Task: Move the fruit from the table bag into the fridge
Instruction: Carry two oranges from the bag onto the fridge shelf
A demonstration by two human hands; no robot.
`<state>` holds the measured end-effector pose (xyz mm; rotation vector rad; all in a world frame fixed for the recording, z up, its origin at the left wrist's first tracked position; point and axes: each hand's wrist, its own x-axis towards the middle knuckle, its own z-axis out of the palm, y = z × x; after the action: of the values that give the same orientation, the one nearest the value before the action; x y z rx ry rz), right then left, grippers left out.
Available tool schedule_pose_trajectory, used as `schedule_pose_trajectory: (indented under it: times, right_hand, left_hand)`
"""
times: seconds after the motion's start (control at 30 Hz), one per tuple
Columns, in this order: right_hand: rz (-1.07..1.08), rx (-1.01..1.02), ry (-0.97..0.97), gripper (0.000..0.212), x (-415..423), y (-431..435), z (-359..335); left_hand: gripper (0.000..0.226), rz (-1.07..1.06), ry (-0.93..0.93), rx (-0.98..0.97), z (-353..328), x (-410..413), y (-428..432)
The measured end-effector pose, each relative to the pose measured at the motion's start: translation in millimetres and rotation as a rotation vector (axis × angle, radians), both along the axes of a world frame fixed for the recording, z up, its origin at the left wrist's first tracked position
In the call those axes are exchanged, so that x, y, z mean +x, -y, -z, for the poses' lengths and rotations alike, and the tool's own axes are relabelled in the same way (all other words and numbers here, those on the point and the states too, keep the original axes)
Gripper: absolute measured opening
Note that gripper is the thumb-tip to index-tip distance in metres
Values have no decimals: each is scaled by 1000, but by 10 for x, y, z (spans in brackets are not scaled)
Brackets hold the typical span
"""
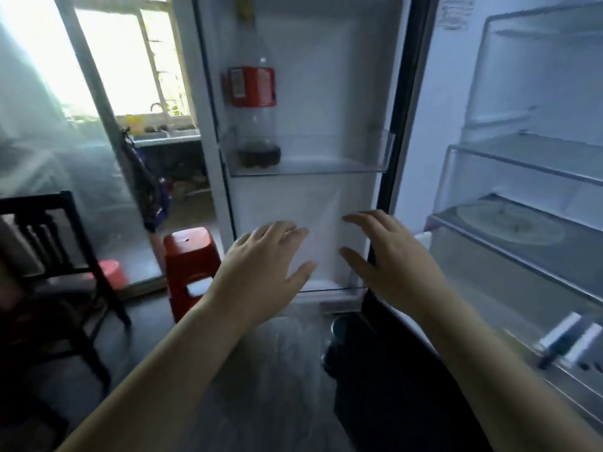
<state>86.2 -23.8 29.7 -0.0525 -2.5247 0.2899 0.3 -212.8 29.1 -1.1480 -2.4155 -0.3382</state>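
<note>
Your fridge door shelf (326,166) carries one large cola bottle (256,109), upright at its left end, nearly drained. Inside the fridge, your glass shelf (483,236) bears a round pale plate (509,228). On the floor (277,370) stand a red plastic stool (191,265) and a dark wooden chair (58,256).

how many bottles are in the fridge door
1. A nearly empty bottle with a red label stands at the left end of the door shelf. The door's top is cut off, so more may be hidden.
</note>
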Motion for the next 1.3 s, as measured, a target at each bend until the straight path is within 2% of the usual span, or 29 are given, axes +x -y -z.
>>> schedule_pose_trajectory:
  times: [0.2,0.3,0.5,0.63,0.8,1.07,1.3]
  right_hand:
    - [-223,46,148,57,-676,1060,-4]
    - [-302,19,144,58,-961,1621,16]
    - [-496,25,146,59,-1712,3310,203]
    - [-598,32,147,58,-2109,4262,381]
    - [-734,37,160,59,-2521,5256,575]
    - [-937,44,197,58,-3252,6307,866]
    - [-1081,90,226,57,-4259,6761,1166]
  left_hand:
    - [53,-187,4,26,118,-313,1126]
    - [55,-259,9,16,158,-461,1713]
    - [61,-498,30,-18,241,-835,3484]
    - [55,-676,7,-55,342,-860,4523]
    - [60,-880,48,-70,500,-787,5568]
    - [63,-1108,106,-47,844,-1030,6426]
    - [67,-1260,200,-88,1146,-1814,6757]
